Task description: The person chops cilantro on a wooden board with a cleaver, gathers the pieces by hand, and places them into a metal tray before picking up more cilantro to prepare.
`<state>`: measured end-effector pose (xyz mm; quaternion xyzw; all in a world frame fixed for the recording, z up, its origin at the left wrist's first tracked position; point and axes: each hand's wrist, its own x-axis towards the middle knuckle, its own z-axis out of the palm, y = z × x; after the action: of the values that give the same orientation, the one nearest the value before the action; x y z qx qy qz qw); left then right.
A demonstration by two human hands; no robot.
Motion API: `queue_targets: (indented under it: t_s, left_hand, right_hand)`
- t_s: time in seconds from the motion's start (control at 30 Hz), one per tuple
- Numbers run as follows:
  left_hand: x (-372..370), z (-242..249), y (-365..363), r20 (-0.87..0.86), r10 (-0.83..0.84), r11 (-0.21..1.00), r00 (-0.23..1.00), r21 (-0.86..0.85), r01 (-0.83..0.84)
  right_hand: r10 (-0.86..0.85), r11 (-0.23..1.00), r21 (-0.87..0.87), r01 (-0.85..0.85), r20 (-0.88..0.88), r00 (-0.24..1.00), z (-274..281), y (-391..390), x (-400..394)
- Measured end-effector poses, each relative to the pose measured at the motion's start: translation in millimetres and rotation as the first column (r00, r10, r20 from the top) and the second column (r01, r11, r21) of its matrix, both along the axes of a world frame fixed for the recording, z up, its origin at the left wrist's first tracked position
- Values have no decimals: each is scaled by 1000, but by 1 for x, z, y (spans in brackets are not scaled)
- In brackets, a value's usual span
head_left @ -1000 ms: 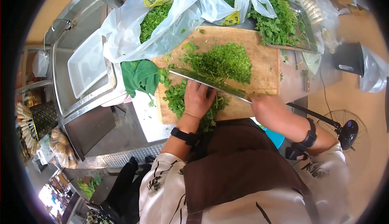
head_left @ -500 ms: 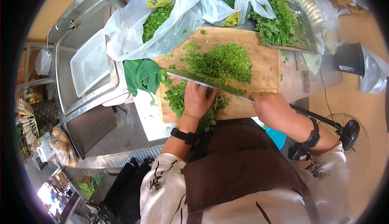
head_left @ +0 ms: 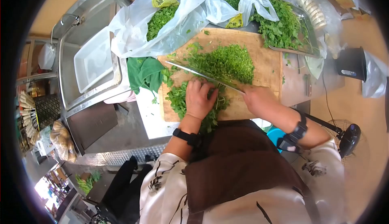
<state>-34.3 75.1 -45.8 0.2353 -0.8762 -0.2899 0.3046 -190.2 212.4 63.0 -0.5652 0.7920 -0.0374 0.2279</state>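
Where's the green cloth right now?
In the head view, the green cloth lies left of the wooden cutting board, just below the larger plastic bag.

Chopped herbs [head_left: 239,62] on board [head_left: 265,60]; cloth [head_left: 145,74] left, bags [head_left: 129,31] behind, tray [head_left: 311,31] behind right.

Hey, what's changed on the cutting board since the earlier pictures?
The right hand and the knife it grips have moved a little left and farther from the body over the cutting board. Nothing was visibly taken hold of or let go. The left hand stays on the leafy herbs, and the chopped pile looks about the same.
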Motion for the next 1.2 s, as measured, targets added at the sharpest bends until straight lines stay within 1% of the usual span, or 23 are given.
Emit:
queue_targets:
  t_s: [0.1, 0.17, 0.23, 0.3, 0.4, 0.5, 0.6, 0.7, 0.8, 0.87, 0.93, 1.0, 1.07, 1.1, 1.2]
  left_hand:
    - [1, -3, 2, -33, 4, 1000, 999, -15, -5]
    - [-1, -3, 0, -53, 1, 1000, 999, -25, -2]
    - [-1, -1, 0, -57, 3, 1000, 998, -9, -4]
    - [-1, -2, -2, -47, -15, 1000, 999, 17, 16]
    - [1, -5, -1, -38, -32, 999, 999, 32, 34]
    - [5, -4, 5, -16, -11, 999, 1000, 33, 12]
    - [0, -2, 1, -58, 4, 1000, 998, 12, -3]
    - [5, -4, 3, -56, 3, 1000, 998, 26, -2]
    - [3, -4, 2, -55, -2, 1000, 998, 22, 3]
    - [3, -5, 2, -49, -2, 1000, 999, 20, 3]
    - [5, -7, 2, -32, -4, 1000, 999, 14, 4]
    - [7, -6, 5, 7, 0, 999, 1000, 43, 0]
    - [2, -5, 1, 4, 17, 999, 1000, 30, -17]
    - [3, -5, 3, -5, 19, 1000, 1000, 15, -19]
    - [5, -8, 4, -34, 19, 1000, 999, -6, -19]
  right_hand:
    - [65, 982, 174, -69, 24, 998, 47, 16, 1]
    - [49, 978, 202, -50, 10, 999, 54, 22, 3]
    - [40, 969, 246, -39, 1, 999, 50, 21, 4]
    - [38, 956, 291, -35, -5, 999, 24, 10, 7]
    - [-13, 997, 78, 9, 58, 998, -31, -11, 6]
    - [2, 999, -42, 0, 57, 998, -37, -11, 2]
    - [-19, 997, -69, 20, 18, 1000, -9, -3, 2]
    - [-33, 999, 34, 32, 26, 999, 34, 13, 2]
    - [27, 992, 120, -30, 24, 999, 52, 24, 6]
    - [4, 989, 148, -7, 23, 1000, 40, 22, 7]
    - [5, 989, 145, -9, 33, 999, 13, 11, 8]
    - [4, 994, 107, -8, 42, 999, -25, -5, 8]
    - [0, 1000, -13, 0, 59, 998, -42, -16, 7]
    - [-5, 997, -71, 10, 74, 997, -45, -17, 9]
    - [-27, 993, -109, 34, 69, 997, -31, -8, 4]
